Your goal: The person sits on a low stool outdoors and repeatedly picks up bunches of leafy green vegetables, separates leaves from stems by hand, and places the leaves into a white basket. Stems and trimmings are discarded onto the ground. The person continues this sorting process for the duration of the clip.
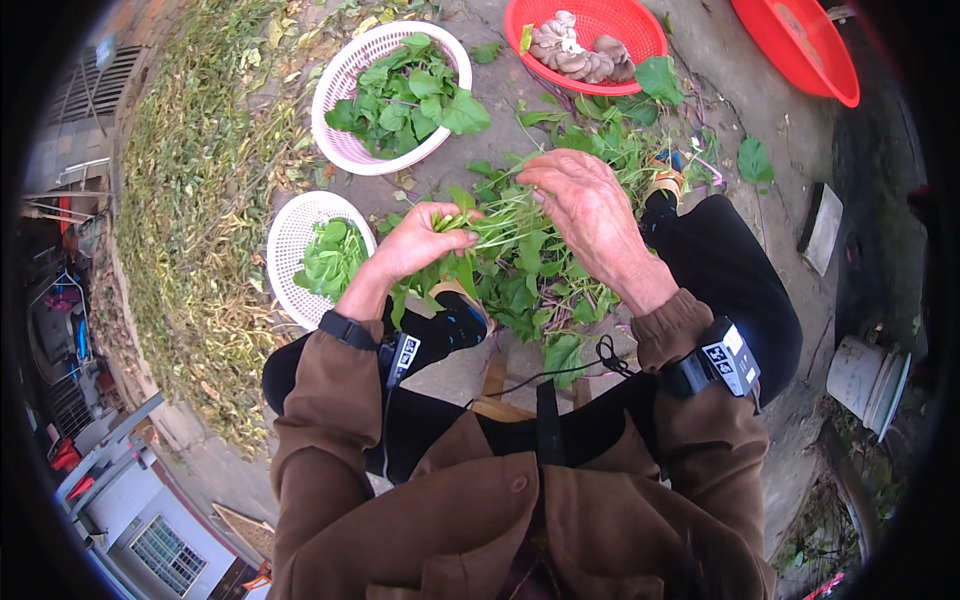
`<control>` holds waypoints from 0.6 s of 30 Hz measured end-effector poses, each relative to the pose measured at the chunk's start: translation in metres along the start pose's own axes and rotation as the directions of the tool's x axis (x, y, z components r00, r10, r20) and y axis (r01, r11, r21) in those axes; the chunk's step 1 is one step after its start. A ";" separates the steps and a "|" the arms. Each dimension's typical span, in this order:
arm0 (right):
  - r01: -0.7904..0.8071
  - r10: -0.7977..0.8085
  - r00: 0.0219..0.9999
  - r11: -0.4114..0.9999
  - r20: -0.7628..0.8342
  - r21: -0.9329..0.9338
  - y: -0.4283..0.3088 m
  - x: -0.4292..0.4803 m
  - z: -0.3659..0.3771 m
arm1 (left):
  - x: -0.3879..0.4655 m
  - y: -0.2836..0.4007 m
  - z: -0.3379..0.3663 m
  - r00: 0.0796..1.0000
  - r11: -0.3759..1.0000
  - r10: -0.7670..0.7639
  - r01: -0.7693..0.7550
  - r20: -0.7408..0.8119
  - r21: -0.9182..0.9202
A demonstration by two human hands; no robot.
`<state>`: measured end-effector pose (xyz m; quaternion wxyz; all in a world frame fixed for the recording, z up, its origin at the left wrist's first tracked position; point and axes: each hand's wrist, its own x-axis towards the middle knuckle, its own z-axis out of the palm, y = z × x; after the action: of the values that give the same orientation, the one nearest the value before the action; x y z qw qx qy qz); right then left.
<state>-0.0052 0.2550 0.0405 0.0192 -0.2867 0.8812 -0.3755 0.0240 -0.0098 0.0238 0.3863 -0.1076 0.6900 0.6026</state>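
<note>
My left hand (424,241) grips a small bunch of green leafy stems (501,225), thumb pressed across them. The stems stretch to the right towards my right hand (581,206), which is over their thin ends with its fingers bent. Its fingertips are partly hidden, so whether they pinch a stem is unclear. Below both hands a loose pile of leafy greens with purple stems (536,289) covers the ground between my feet. Just left of my left hand stands a small white plastic basket (289,232) with picked green leaves (331,259) in it.
A larger white basket (337,142) holds broad green leaves (420,97). Oyster mushrooms (574,52) lie in a red plastic basket (637,30). Another red basin (806,52) stands far right. Drying plants (202,225) cover the ground at left. A white bucket (859,379) is at right.
</note>
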 end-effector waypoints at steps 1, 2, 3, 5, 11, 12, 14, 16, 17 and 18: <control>0.013 -0.012 0.999 1.000 0.029 -0.010 0.001 -0.001 0.003 | -0.001 0.001 0.000 0.999 0.996 0.044 -0.045 0.003 0.082; 0.046 -0.046 0.999 0.999 0.026 -0.017 0.001 -0.002 0.007 | -0.003 0.002 0.000 0.999 0.995 0.044 -0.045 0.014 0.091; -0.004 0.010 0.991 0.999 0.133 -0.045 0.002 -0.005 0.010 | -0.004 0.001 -0.001 0.999 0.994 0.044 -0.046 0.022 0.100; -0.088 0.123 0.937 0.989 0.326 -0.122 0.005 -0.011 0.012 | -0.005 -0.001 -0.003 0.999 0.991 0.023 -0.027 0.029 0.134; -0.131 0.160 0.903 0.986 0.398 -0.100 0.010 -0.015 0.007 | -0.007 -0.003 -0.006 0.953 0.909 0.271 -0.206 -0.138 0.363; -0.140 0.177 0.900 0.983 0.398 -0.121 0.009 -0.014 0.006 | -0.008 0.000 -0.004 0.891 0.829 0.388 -0.224 -0.238 0.513; -0.162 0.188 0.879 0.982 0.438 -0.097 0.007 -0.011 0.004 | -0.011 0.008 0.003 0.792 0.752 0.515 -0.234 -0.327 0.616; -0.183 0.196 0.865 0.980 0.462 -0.073 0.006 -0.009 0.003 | -0.011 0.016 0.017 0.827 0.708 0.541 -0.351 -0.151 0.613; -0.190 0.195 0.861 0.980 0.471 -0.060 0.005 -0.008 0.004 | -0.010 0.019 0.024 0.810 0.670 0.584 -0.439 -0.059 0.598; -0.192 0.190 0.857 0.980 0.480 -0.046 0.005 -0.008 0.005 | -0.008 0.021 0.032 0.833 0.642 0.552 -0.397 -0.036 0.657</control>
<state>0.0004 0.2587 0.0327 0.2754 -0.2823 0.8720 -0.2900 0.0293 0.0224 0.0460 0.1426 0.1426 0.8930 0.4023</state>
